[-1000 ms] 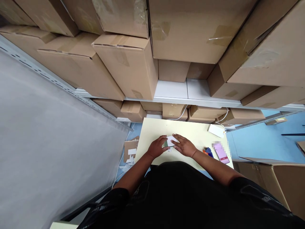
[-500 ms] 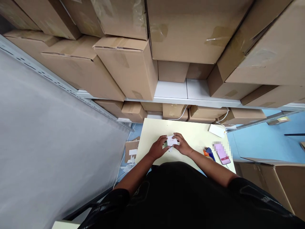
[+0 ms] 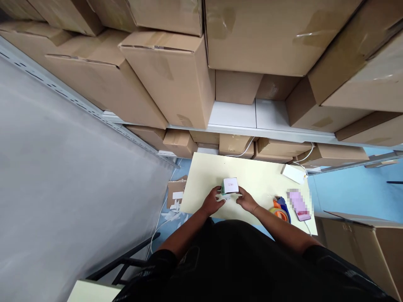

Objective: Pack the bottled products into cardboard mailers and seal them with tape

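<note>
Since the earlier frame I've stood the small white box point(image 3: 230, 185) upright on the table point(image 3: 201, 176), where it lay flat under my palms. Left hand point(image 3: 212, 202) and right hand point(image 3: 247, 202) flank its base, fingers loosely curled against it, not clamped. Tape roll point(image 3: 279, 213) sits right of my right hand, so sealing looks undone.

- 1 head-worn camera looks steeply down and forward over the person's chest.
- The pale yellow table point(image 3: 258, 176) lies near, stacked cardboard boxes point(image 3: 170, 79) fill the upper frame.

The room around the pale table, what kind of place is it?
Probably a stockroom or packing area: sealed cardboard cartons fill metal shelving, and a tape dispenser lies on the table near the small white box.
</note>
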Motion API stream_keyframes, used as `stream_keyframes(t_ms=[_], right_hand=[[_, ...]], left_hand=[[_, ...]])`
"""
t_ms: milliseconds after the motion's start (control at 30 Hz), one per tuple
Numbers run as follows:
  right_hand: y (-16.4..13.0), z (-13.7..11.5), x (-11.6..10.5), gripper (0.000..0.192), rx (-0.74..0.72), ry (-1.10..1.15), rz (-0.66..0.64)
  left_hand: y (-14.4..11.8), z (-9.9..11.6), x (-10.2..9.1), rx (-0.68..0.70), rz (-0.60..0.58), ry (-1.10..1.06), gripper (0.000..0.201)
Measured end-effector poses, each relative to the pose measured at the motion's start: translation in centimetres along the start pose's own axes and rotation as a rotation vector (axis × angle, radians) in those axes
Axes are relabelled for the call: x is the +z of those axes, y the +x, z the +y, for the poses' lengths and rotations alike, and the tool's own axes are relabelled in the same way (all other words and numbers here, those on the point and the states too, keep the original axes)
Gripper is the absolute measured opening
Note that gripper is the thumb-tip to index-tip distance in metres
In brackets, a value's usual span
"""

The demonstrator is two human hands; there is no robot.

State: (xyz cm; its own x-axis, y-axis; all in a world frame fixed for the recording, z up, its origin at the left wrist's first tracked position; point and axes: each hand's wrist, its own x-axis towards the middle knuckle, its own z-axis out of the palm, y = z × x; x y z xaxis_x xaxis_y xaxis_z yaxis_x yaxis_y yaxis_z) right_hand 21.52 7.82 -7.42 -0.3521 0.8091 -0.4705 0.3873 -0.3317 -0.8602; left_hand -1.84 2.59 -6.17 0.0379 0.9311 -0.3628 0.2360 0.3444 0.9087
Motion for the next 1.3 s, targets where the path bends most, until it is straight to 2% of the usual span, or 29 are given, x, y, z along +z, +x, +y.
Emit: stream_keyframes(t_ms=[133,300,433,533,700,933,1067,1167,1300], right_hand=[[1.1,0.3,0.8,0.077,-0.021,-0.011,-0.008],[2.6,1.0,1.8,0.075,-0.066,0.008,0.021],[3.6,1.6,2.5,0.073,-0.071,0.052,0.032],[4.6,1.5,3.2,0.072,-0.087,0.063,0.034],[7.6,-0.6,5.3,0.078,-0.119,-0.002,0.035],[13.0,-5.3,9.3,0.080,-0.103,0.001,-0.018],[16.1,-7.4,11.2,0.082,-0.088,0.039,-0.004],[17.8,-8.4,11.9,0.081,-0.081,0.055,0.035],[18.4,-9.0,12.1,0.075,-0.071,0.053,0.059]], left_hand=[[1.0,-1.9,1.3,-0.025,0.046,-0.036,0.083],[1.9,-2.7,2.3,-0.020,0.146,-0.129,0.079],[2.4,-2.9,2.1,-0.015,0.146,-0.172,0.069],[2.8,-2.7,1.2,-0.010,0.156,-0.177,0.061],[4.1,-2.1,-2.3,-0.037,0.234,-0.116,0.061],[7.8,-1.8,-10.1,-0.034,0.246,0.056,0.058],[10.8,-2.1,-13.7,0.001,0.221,0.091,0.055],[12.8,-2.0,-15.4,0.011,0.199,0.113,0.054],[13.9,-1.8,-16.2,0.020,0.182,0.152,0.053]])
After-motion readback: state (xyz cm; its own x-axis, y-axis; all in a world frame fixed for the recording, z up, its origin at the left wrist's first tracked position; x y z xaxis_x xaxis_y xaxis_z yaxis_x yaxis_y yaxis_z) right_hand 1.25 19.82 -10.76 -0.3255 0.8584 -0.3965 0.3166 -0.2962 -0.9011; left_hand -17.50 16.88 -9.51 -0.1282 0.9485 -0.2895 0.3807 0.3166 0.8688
